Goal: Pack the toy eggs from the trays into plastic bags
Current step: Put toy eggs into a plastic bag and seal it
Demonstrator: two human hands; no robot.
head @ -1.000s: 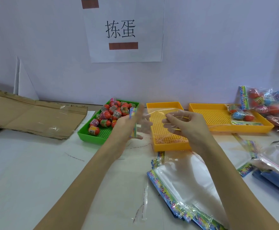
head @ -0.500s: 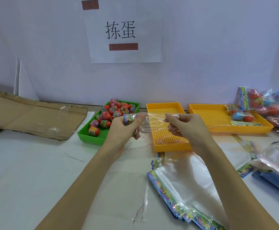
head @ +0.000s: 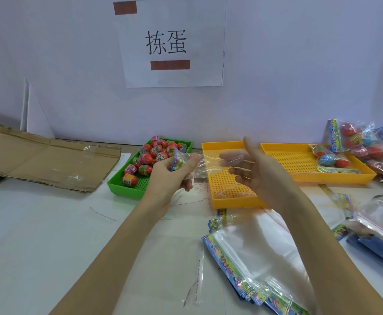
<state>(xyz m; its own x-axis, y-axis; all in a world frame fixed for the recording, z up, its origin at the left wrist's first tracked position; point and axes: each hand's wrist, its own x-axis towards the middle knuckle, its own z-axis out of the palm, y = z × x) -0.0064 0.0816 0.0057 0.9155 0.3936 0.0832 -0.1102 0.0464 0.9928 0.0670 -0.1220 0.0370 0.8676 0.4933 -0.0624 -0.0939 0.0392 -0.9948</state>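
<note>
Flattened cardboard [head: 49, 162] lies far left on the white surface [head: 38, 235]. Toy eggs [head: 154, 155] fill the green tray [head: 126, 189]. The left hand [head: 174, 176] pinches a clear plastic bag [head: 199, 162] by its printed end, above the trays. The right hand [head: 261, 176] is spread, fingers straight inside the bag (seen through the film). A stack of empty bags [head: 265, 264] lies near.

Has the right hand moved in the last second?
Yes. The right hand has opened and drifted right over the middle orange tray, letting go of the clear bag.
</note>
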